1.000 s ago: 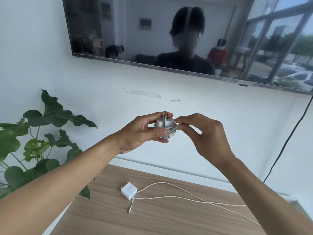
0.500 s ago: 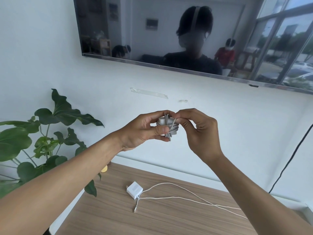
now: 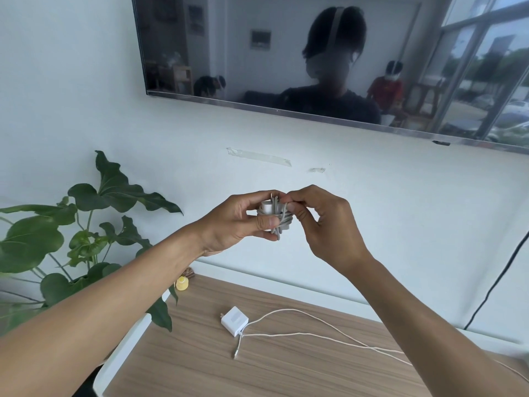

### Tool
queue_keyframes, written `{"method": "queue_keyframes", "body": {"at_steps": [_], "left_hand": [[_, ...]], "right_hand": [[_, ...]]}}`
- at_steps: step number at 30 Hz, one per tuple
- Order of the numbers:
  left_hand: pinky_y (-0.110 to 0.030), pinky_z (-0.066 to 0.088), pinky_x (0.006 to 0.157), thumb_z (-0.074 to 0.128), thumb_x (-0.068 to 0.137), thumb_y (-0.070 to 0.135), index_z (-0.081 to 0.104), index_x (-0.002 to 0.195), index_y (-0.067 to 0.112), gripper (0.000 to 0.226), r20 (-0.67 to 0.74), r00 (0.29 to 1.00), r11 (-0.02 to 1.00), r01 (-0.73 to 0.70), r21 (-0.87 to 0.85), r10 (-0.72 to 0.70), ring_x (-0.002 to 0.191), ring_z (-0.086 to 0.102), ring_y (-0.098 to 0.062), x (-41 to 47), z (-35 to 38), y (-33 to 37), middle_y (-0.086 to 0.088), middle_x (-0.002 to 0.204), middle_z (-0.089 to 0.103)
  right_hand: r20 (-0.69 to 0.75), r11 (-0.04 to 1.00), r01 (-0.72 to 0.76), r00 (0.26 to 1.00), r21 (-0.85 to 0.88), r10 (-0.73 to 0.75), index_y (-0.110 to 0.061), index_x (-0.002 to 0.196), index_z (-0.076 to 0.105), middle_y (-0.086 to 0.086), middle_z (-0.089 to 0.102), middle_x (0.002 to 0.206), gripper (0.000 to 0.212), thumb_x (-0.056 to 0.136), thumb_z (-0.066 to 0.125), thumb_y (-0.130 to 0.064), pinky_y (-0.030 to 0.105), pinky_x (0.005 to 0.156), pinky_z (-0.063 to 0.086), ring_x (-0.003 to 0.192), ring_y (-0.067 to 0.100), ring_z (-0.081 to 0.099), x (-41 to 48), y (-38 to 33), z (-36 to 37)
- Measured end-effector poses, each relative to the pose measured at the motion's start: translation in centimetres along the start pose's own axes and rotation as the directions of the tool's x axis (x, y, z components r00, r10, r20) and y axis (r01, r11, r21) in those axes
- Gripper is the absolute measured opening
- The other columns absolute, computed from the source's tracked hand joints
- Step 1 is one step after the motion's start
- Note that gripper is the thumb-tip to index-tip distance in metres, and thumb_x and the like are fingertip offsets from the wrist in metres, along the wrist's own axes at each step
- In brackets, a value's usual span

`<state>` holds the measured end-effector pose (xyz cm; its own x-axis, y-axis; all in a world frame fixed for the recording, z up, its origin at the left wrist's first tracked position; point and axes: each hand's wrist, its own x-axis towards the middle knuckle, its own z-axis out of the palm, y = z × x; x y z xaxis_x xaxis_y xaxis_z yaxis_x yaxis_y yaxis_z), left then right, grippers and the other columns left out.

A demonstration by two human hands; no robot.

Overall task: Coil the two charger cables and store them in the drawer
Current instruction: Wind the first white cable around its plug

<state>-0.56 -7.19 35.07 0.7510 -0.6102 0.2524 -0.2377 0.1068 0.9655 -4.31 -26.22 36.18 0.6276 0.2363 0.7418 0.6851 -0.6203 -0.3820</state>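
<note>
A dark wall screen (image 3: 315,67) hangs above you, and a leafy plant (image 3: 86,224) stands at your left beside the wooden bench (image 3: 286,368). No drawer is in view. On the bench the second charger (image 3: 234,321) lies flat, with its white cable (image 3: 329,336) trailing loose to the right, not yet coiled. You hold both hands raised in front of the wall, well above the bench. Your left hand (image 3: 243,222) is closed around the first charger (image 3: 274,217), thumb pressing the front of the bundle, the cable already wound in several turns round the block. Your right hand (image 3: 323,222) pinches narrowly at the bundle's top right, seemingly tucking the last bit of cable. By my reading, the first coil is almost finished; the second cable and both stowings remain.
</note>
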Motion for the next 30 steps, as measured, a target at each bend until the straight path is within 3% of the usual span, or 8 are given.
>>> {"method": "queue_keyframes", "body": {"at_steps": [4, 9, 15, 22, 25, 30], "left_hand": [[-0.035, 0.056, 0.083, 0.064, 0.085, 0.011, 0.055, 0.132, 0.008, 0.047, -0.015, 1.0, 1.0, 0.011, -0.01, -0.011, 0.106, 0.065, -0.025, -0.2, -0.4, -0.2, -0.014, 0.118, 0.061], [-0.036, 0.056, 0.083, 0.064, 0.084, 0.012, 0.056, 0.13, 0.006, 0.047, -0.009, 1.0, 1.0, 0.009, -0.004, -0.009, 0.102, 0.064, -0.021, -0.2, -0.3, 0.1, -0.01, 0.114, 0.062], [-0.035, 0.056, 0.083, 0.063, 0.086, 0.013, 0.056, 0.131, 0.008, 0.046, -0.037, 0.999, 0.999, 0.036, -0.022, -0.037, 0.104, 0.065, -0.023, -0.4, -0.8, -0.4, -0.014, 0.118, 0.06], [-0.034, 0.056, 0.083, 0.062, 0.085, 0.016, 0.056, 0.13, 0.008, 0.047, -0.051, 0.996, 0.996, 0.071, -0.061, -0.075, 0.102, 0.066, -0.023, -0.3, -0.8, -0.9, -0.019, 0.124, 0.06], [-0.036, 0.056, 0.084, 0.061, 0.085, 0.015, 0.055, 0.131, 0.008, 0.046, -0.055, 0.996, 0.994, 0.071, -0.081, -0.076, 0.1, 0.067, -0.026, 0.0, -0.8, -0.9, -0.02, 0.124, 0.061], [-0.035, 0.056, 0.083, 0.061, 0.085, 0.016, 0.056, 0.129, 0.006, 0.046, -0.046, 0.995, 0.993, 0.079, -0.085, -0.084, 0.094, 0.065, -0.023, 0.3, -0.4, -1.2, -0.011, 0.109, 0.066]], "right_hand": [[0.037, 0.998, -0.048, 0.998, 0.035, 0.046, -0.013, 0.098, 0.067, -0.006, 0.069, 0.089, 0.011, 0.093, 0.059, -0.007, 0.013, 0.079, 0.048, 0.084, 0.003, 0.062, 0.4, 0.0, 0.1], [0.019, 0.999, 0.052, 0.998, 0.01, -0.052, -0.007, 0.096, 0.07, -0.001, 0.061, 0.093, 0.014, 0.091, 0.059, 0.0, 0.019, 0.077, 0.05, 0.084, 0.006, 0.06, 0.7, 0.7, 0.8], [0.107, 0.995, 0.056, 0.992, 0.077, -0.064, -0.007, 0.109, 0.069, 0.0, 0.062, 0.099, 0.021, 0.092, 0.057, -0.004, 0.018, 0.082, 0.052, 0.084, 0.005, 0.062, 0.7, 0.8, 0.5], [0.211, 0.995, 0.103, 0.972, 0.009, -0.103, -0.015, 0.121, 0.061, -0.003, 0.06, 0.109, 0.036, 0.086, 0.065, -0.011, 0.035, 0.08, 0.052, 0.091, 0.013, 0.059, 0.1, 1.6, 0.4], [0.198, 0.994, 0.102, 0.975, 0.029, -0.106, -0.015, 0.123, 0.06, -0.003, 0.058, 0.113, 0.04, 0.085, 0.069, -0.02, 0.033, 0.082, 0.052, 0.092, 0.015, 0.06, -0.1, 1.7, 0.5], [0.233, 0.994, 0.111, 0.966, 0.024, -0.113, -0.013, 0.122, 0.062, -0.002, 0.057, 0.113, 0.036, 0.087, 0.069, -0.013, 0.029, 0.083, 0.052, 0.093, 0.013, 0.059, 0.3, 2.3, 0.4]]}}
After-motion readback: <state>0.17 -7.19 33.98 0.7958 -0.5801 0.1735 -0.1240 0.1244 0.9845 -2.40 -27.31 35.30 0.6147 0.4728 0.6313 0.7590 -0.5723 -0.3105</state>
